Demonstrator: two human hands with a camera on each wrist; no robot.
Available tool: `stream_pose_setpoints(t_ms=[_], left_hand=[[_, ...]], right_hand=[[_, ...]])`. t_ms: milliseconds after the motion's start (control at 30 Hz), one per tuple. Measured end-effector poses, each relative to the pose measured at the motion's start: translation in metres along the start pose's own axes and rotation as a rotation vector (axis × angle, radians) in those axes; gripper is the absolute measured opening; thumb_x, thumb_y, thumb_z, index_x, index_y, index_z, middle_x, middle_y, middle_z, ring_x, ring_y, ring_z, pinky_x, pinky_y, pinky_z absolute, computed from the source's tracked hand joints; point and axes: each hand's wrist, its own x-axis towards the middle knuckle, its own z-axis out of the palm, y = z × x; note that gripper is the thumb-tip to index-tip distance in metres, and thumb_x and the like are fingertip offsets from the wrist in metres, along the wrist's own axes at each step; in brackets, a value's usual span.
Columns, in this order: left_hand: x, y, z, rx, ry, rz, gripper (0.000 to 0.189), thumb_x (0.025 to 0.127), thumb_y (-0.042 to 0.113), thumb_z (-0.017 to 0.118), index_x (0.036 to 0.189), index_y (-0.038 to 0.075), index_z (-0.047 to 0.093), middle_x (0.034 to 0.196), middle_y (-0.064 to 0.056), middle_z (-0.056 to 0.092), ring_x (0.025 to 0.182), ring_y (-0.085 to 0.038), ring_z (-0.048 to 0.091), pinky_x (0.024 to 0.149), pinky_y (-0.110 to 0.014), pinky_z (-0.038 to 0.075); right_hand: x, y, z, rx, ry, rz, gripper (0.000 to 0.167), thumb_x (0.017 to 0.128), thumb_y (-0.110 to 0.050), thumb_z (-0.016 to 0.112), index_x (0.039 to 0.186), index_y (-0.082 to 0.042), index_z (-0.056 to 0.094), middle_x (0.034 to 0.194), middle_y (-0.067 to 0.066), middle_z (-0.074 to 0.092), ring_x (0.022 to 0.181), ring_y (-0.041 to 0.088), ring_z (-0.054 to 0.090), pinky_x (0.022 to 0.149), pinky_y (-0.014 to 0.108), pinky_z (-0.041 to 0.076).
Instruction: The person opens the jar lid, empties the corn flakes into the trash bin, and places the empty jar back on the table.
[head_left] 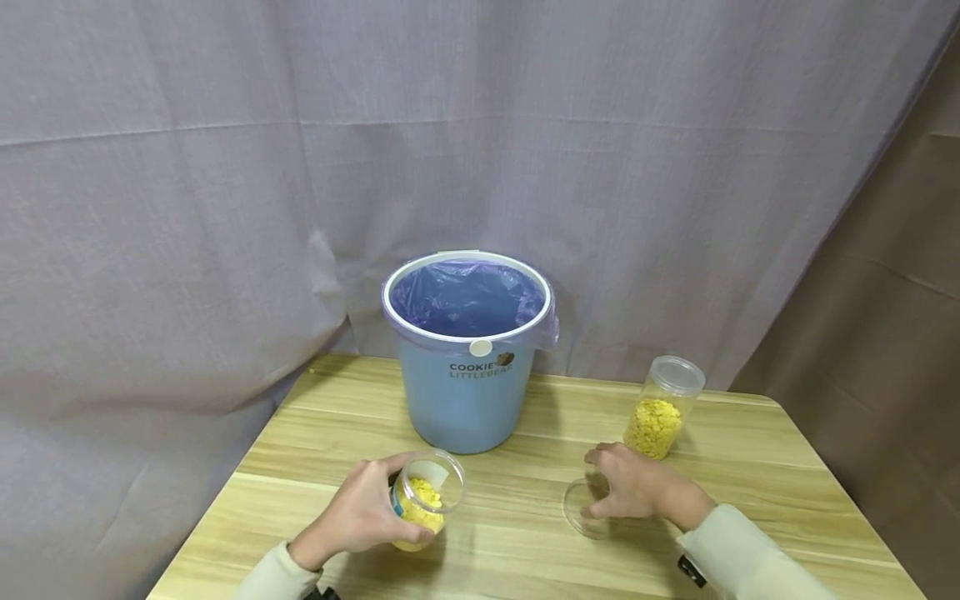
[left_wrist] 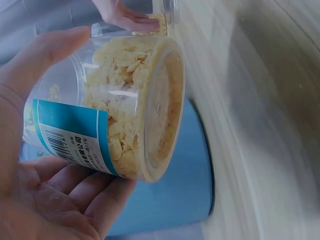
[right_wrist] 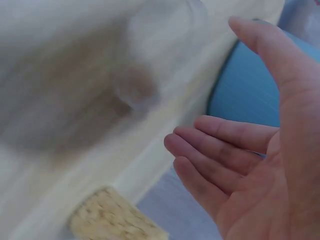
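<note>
My left hand (head_left: 369,510) grips a clear plastic jar (left_wrist: 132,107) partly filled with yellow flakes; its top is uncovered in the head view. A blue and white label with a barcode (left_wrist: 57,142) wraps its side. The jar is tilted and held off the table. My right hand (head_left: 632,483) hovers over a clear round lid (head_left: 576,527) lying on the wood, its thumb and fingers spread with nothing between them. In the right wrist view that palm (right_wrist: 255,185) is bare and the lid is blurred.
A blue bucket (head_left: 467,400) with a purple liner bag (head_left: 553,327) stands at the back middle of the wooden table (head_left: 315,433). Behind the right hand stands a second clear jar (head_left: 663,408) of yellow flakes with its lid on. Grey curtain (head_left: 480,125) hangs behind.
</note>
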Motion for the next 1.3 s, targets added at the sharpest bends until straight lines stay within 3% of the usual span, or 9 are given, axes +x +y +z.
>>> stream_pose_setpoints(t_ms=[100,133,400,500,900,1100,1300], left_hand=[[-0.002,0.002,-0.010,0.029,0.013,-0.021,0.087,0.055,0.036,0.101,0.131,0.007,0.071,0.103,0.002,0.080,0.089,-0.002,0.070,0.083,-0.023,0.059],[-0.003,0.004,-0.013,0.041,0.019,-0.021,0.087,0.055,0.037,0.101,0.131,0.006,0.071,0.103,0.001,0.080,0.089,-0.002,0.069,0.082,-0.023,0.059],[0.001,0.016,-0.047,0.101,0.042,-0.012,0.084,0.057,0.040,0.101,0.131,0.013,0.071,0.099,0.004,0.078,0.083,0.000,0.066,0.076,-0.022,0.057],[0.004,0.018,-0.062,0.131,0.049,-0.009,0.088,0.058,0.043,0.101,0.133,0.010,0.070,0.099,0.004,0.078,0.083,-0.001,0.066,0.075,-0.023,0.057],[0.013,0.036,-0.132,0.309,0.056,-0.045,0.078,0.056,0.047,0.100,0.124,0.018,0.075,0.092,0.011,0.077,0.082,-0.006,0.066,0.077,-0.028,0.056],[0.020,0.054,-0.169,0.357,0.076,-0.073,0.071,0.058,0.047,0.100,0.117,0.016,0.075,0.088,0.007,0.076,0.079,-0.011,0.064,0.073,-0.028,0.054],[0.039,0.071,-0.208,0.405,0.105,-0.096,0.065,0.061,0.049,0.100,0.113,0.019,0.075,0.085,0.005,0.075,0.078,-0.013,0.062,0.071,-0.028,0.049]], right_hand=[[0.006,-0.002,-0.017,0.005,0.004,0.005,0.080,0.086,-0.051,0.081,0.128,0.015,0.063,0.126,0.032,0.069,0.114,0.047,0.070,0.098,0.056,0.060],[0.008,-0.003,-0.023,0.010,0.010,0.011,0.079,0.089,-0.050,0.079,0.130,0.015,0.062,0.129,0.034,0.068,0.118,0.049,0.068,0.101,0.057,0.057],[0.023,-0.010,-0.071,-0.019,0.086,0.036,0.074,0.099,-0.046,0.069,0.140,0.013,0.057,0.142,0.032,0.062,0.133,0.049,0.061,0.112,0.061,0.049],[0.026,-0.012,-0.090,-0.028,0.116,0.036,0.074,0.101,-0.044,0.068,0.145,0.013,0.053,0.146,0.033,0.059,0.136,0.051,0.057,0.113,0.063,0.047],[0.057,-0.029,-0.175,-0.096,0.158,0.072,0.076,0.107,-0.045,0.057,0.157,0.010,0.038,0.159,0.034,0.043,0.149,0.053,0.042,0.124,0.064,0.034],[0.079,-0.038,-0.192,-0.086,0.172,0.073,0.081,0.107,-0.050,0.055,0.160,0.007,0.033,0.165,0.031,0.038,0.154,0.050,0.036,0.127,0.063,0.029],[0.099,-0.043,-0.199,-0.069,0.192,0.096,0.084,0.107,-0.053,0.053,0.162,0.006,0.030,0.168,0.031,0.033,0.156,0.048,0.033,0.129,0.061,0.027]])
